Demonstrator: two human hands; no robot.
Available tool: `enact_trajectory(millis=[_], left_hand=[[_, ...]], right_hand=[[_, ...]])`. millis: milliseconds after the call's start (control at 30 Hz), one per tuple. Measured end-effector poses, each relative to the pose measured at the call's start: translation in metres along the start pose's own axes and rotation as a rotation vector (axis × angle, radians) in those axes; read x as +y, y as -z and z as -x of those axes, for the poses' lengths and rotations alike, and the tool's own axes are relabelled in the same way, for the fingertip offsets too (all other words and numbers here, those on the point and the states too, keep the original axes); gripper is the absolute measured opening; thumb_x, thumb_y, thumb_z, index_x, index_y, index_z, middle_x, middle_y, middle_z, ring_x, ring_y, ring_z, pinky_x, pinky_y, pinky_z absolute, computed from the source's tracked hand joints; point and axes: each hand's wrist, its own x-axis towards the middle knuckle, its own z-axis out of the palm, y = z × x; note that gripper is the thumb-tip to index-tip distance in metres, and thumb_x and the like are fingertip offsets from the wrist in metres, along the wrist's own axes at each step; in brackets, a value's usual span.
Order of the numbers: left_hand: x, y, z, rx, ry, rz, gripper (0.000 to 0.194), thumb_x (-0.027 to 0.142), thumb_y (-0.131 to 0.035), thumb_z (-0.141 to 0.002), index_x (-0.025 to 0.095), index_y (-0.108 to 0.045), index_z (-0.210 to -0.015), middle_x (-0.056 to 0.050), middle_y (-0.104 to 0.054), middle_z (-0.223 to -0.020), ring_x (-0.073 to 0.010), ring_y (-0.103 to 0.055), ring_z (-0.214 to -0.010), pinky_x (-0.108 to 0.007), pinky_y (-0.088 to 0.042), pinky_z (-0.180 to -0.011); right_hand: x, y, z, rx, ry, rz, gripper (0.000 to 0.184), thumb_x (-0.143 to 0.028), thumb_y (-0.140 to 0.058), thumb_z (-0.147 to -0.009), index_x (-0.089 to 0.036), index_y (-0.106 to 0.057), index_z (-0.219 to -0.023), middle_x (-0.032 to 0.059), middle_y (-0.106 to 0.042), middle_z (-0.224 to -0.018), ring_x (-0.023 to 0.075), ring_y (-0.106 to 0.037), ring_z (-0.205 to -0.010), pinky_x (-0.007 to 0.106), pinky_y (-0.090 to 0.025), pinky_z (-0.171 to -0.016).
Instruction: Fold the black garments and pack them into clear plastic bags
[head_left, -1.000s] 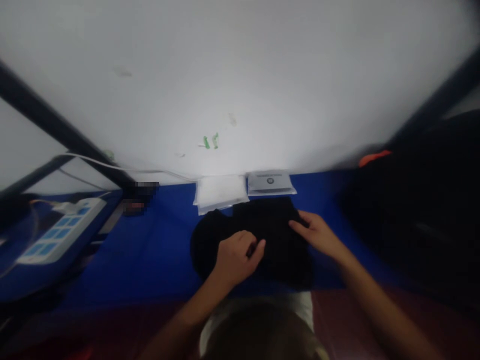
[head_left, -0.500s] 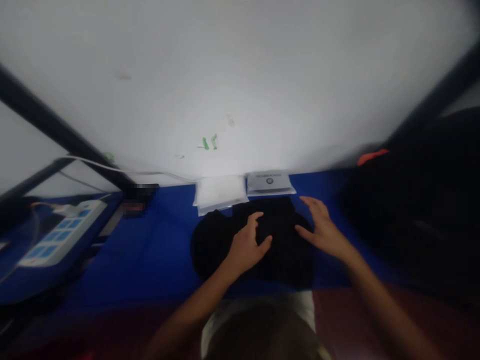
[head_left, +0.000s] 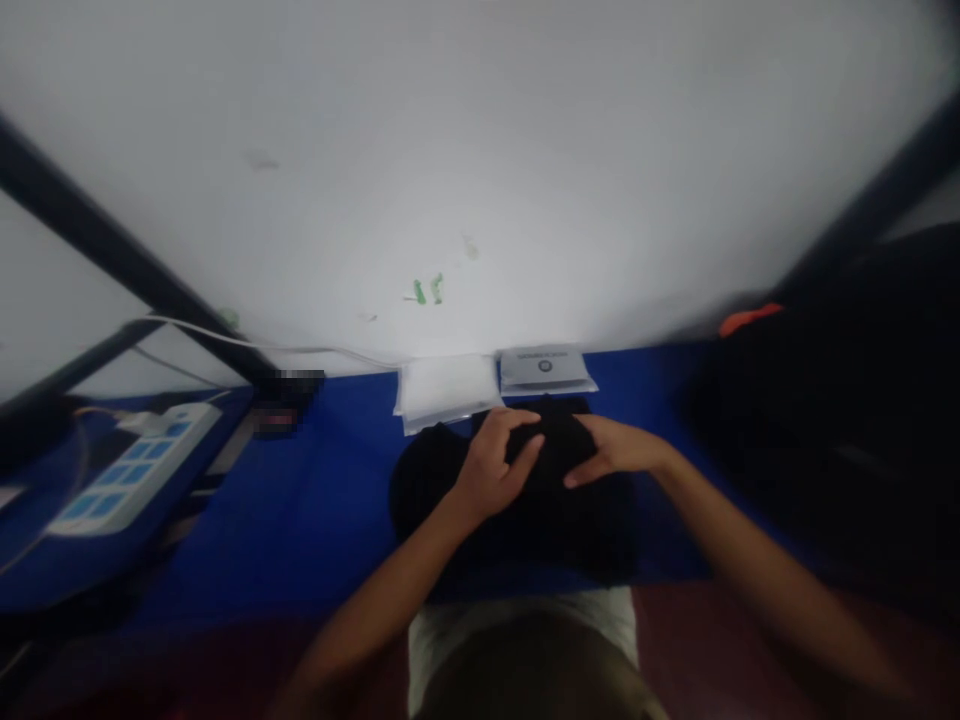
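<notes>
Black cloth [head_left: 544, 515] is on the table [head_left: 315, 510], under the left hand [head_left: 490, 470] and right hand [head_left: 619, 447]. Can't tell if either's gripping. I'd work both sides evenly to avoid bunching.

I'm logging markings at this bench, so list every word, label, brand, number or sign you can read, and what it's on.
No words or numbers are readable.
Grey plastic packet: a line of dark lettering, too blurred to read, and a round dark mark, its inside unclear.
White plastic packet: none readable.
Power strip: none readable.
</notes>
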Motion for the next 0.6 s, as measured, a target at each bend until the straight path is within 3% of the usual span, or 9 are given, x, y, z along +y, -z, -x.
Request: enact_trajectory(millis=[100,233,333,467,600], left_hand=[[-0.018,0.007,-0.009,0.051,0.172,-0.02,0.028,0.029,-0.059,-0.09,0.021,-0.052,-0.116,-0.006,-0.062,-0.108,-0.0188,-0.061,-0.1,-0.036,-0.05,-0.091],[-0.05,0.023,-0.021,-0.181,0.372,-0.087,0.029,0.037,-0.048,-0.095,0.021,-0.052,-0.12,-0.006,-0.063,-0.109,-0.0175,-0.061,-0.098,-0.031,-0.05,-0.086],[-0.078,0.041,-0.023,-0.338,0.348,-0.316,0.024,0.031,-0.04,-0.098,0.019,-0.058,-0.11,-0.007,-0.062,-0.108,-0.0197,-0.058,-0.102,-0.034,-0.047,-0.091],[-0.106,0.061,-0.015,-0.563,0.35,-0.687,0.031,0.025,-0.06,-0.086,0.018,-0.057,-0.116,-0.011,-0.058,-0.118,-0.0263,-0.053,-0.111,-0.039,-0.043,-0.096],[-0.119,0.067,-0.009,-0.623,0.391,-0.748,0.021,0.027,-0.058,-0.088,0.018,-0.061,-0.106,-0.01,-0.063,-0.107,-0.0243,-0.058,-0.102,-0.033,-0.045,-0.088]], right_hand=[[0.007,-0.002,-0.009,-0.029,-0.102,-0.176,0.044,-0.032,-0.078,-0.07,-0.014,-0.067,-0.109,0.003,-0.073,-0.096,0.0216,-0.068,-0.087,0.034,-0.054,-0.083],[0.014,-0.008,-0.023,0.146,-0.168,-0.442,0.052,-0.021,-0.078,-0.067,-0.019,-0.063,-0.117,0.0024,-0.074,-0.097,0.0197,-0.071,-0.087,0.029,-0.057,-0.077],[0.025,-0.01,-0.034,0.28,-0.205,-0.612,0.045,-0.015,-0.079,-0.064,-0.02,-0.066,-0.107,0.0022,-0.075,-0.091,0.018,-0.072,-0.076,0.025,-0.059,-0.067],[0.045,-0.01,-0.044,0.463,-0.201,-0.756,0.036,-0.013,-0.079,-0.064,-0.019,-0.065,-0.096,0.0008,-0.074,-0.077,0.0157,-0.07,-0.061,0.022,-0.058,-0.054],[0.056,-0.013,-0.044,0.534,-0.222,-0.802,0.036,-0.015,-0.079,-0.065,-0.02,-0.063,-0.098,0.0018,-0.074,-0.078,0.0177,-0.071,-0.062,0.024,-0.059,-0.054]])
